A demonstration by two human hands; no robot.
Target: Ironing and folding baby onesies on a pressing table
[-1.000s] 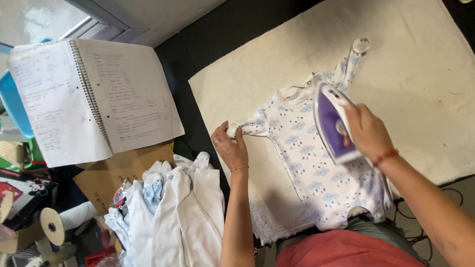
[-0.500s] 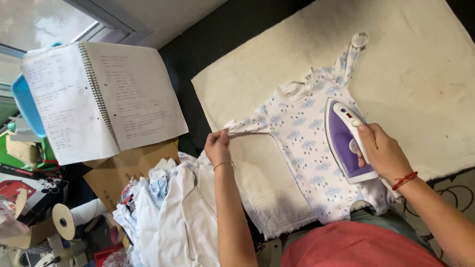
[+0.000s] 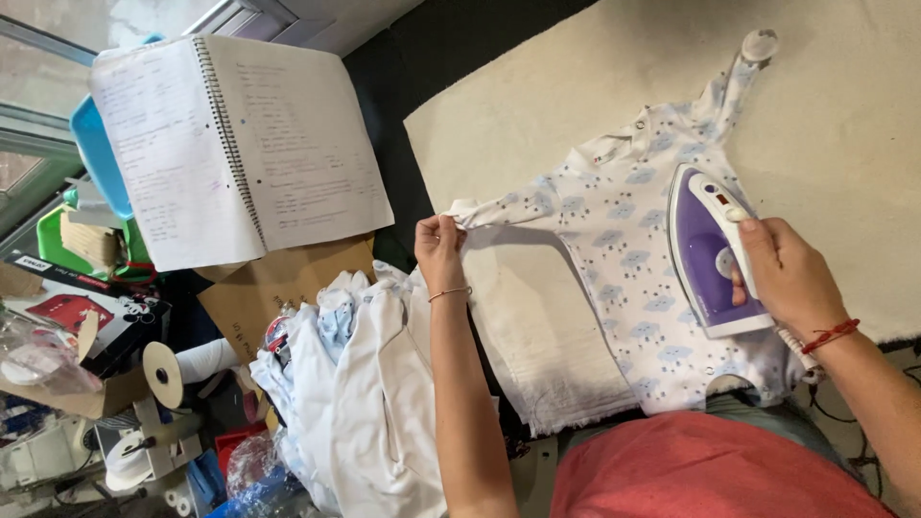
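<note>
**Sleeve pulled taut while the iron rests on the body**

Cream padded cloth [image 3: 844, 144] covers the dark work surface, giving a soft bed for pressing. On it lies a white baby bodysuit printed with pale blue clouds [image 3: 614, 230], spread flat, its neck toward twelve o'clock. The left hand [image 3: 439, 251] pinches the cuff of the sleeve at nine o'clock, fingers closed on the fabric, stretching it straight so no crease sets. The right hand [image 3: 787, 273] wraps closed around the handle of a purple and white steam iron [image 3: 705, 245], soleplate down on the garment's three o'clock side. A heap of white clothes [image 3: 355, 384] waits at seven o'clock, below an open spiral notebook [image 3: 240, 144].
</note>
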